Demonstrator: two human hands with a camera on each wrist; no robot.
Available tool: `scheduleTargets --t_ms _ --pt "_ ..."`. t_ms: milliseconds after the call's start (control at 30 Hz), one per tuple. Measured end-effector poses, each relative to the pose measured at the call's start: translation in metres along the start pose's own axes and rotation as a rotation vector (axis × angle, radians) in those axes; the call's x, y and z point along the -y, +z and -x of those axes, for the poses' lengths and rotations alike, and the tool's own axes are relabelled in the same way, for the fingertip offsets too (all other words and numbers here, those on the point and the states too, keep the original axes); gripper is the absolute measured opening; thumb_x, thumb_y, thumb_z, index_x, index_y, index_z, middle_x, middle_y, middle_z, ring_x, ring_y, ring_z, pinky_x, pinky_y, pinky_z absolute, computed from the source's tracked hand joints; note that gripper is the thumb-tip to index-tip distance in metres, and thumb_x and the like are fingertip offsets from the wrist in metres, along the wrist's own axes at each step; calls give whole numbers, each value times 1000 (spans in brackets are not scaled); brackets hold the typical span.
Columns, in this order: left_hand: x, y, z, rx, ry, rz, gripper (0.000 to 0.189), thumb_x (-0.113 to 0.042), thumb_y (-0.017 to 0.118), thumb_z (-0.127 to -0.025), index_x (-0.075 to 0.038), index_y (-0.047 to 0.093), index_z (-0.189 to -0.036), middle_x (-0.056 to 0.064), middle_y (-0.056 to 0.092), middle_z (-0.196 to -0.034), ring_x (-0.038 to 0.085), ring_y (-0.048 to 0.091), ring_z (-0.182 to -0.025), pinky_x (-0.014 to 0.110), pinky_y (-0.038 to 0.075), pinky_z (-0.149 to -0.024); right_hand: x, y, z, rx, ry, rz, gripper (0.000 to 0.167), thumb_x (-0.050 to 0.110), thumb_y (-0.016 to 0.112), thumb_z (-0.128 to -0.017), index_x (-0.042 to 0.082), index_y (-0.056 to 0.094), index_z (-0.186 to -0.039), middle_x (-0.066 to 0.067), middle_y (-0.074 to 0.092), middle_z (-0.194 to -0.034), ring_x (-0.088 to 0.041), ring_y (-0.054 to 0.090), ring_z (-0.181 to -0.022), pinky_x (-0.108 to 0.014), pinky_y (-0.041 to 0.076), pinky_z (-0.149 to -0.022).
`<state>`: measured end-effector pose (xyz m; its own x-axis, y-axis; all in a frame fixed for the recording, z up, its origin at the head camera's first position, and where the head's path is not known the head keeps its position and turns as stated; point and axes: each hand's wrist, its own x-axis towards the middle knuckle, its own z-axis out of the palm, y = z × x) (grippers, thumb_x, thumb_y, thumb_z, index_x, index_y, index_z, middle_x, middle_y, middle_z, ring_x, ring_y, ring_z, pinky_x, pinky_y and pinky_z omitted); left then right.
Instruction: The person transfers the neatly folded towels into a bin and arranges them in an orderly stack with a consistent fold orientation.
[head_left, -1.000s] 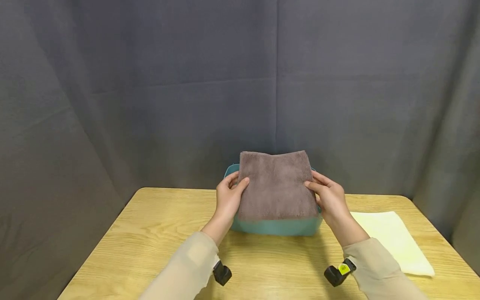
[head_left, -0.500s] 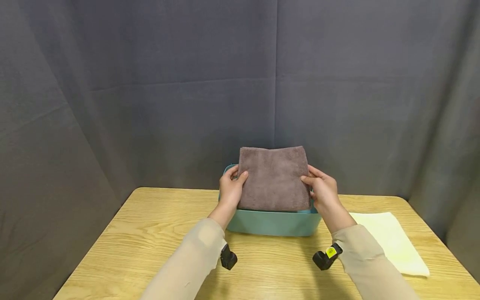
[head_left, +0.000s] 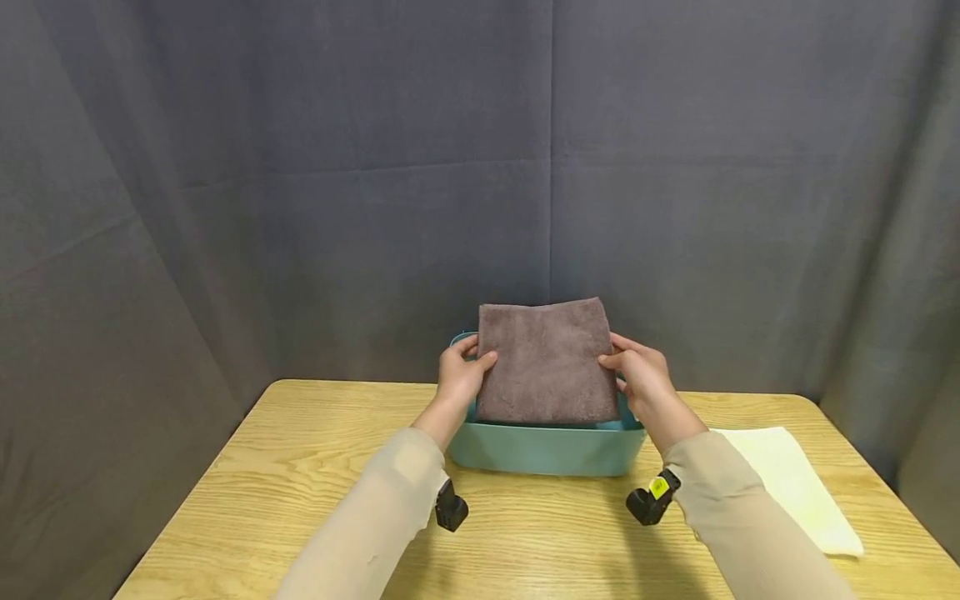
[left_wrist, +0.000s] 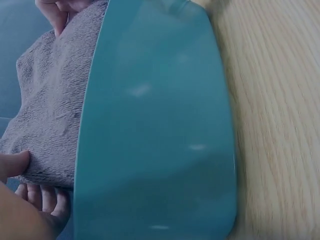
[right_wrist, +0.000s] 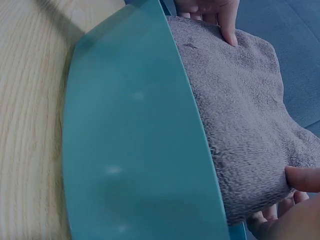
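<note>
A brown folded towel [head_left: 546, 362] stands tilted in the mouth of a teal plastic bin [head_left: 551, 450], its lower edge just behind the front rim. On the towel's left side my left hand [head_left: 459, 375] pinches the edge, thumb in front and fingers behind. My right hand [head_left: 643, 379] grips the opposite edge in the same way. Seen from the left wrist, the towel [left_wrist: 55, 110] dips behind the bin's wall [left_wrist: 155, 125]. The right wrist view has the thumb on the towel [right_wrist: 240, 120] near its corner. What lies inside the bin is hidden.
A pale yellow cloth [head_left: 795, 492] lies flat on the wooden table [head_left: 300, 483], to the right of the bin and partly behind the right forearm. Grey curtains [head_left: 375, 208] hang close behind the table's far edge and along both sides.
The towel has moved back from in front of the bin's front wall to behind its rim, both hands still gripping it. Over the last half second it has sunk slightly.
</note>
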<state>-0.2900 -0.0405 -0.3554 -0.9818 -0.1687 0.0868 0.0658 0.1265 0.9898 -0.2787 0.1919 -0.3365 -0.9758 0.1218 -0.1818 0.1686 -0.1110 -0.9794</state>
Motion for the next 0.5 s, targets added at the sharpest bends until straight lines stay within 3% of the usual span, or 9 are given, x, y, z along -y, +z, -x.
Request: scheduleTargets --t_ms 233,500 --pt "-5 -5 -4 29 -28 -26 41 -3 66 -94 5 57 -133 21 61 -123 33 61 -110 39 53 -89 8 5 -7 17 -10 29 63 -10 51 -94 1 32 -153 -17 31 -157 -29 33 -141 -40 29 -115" --pt "-7 -7 -6 74 -53 -30 42 4 66 -91 7 58 -132 24 64 -118 34 62 -110 39 53 -91 7 7 -8 18 26 77 65 -13 48 -92 2 33 -153 -19 33 -156 -31 34 -139 -44 27 -115"
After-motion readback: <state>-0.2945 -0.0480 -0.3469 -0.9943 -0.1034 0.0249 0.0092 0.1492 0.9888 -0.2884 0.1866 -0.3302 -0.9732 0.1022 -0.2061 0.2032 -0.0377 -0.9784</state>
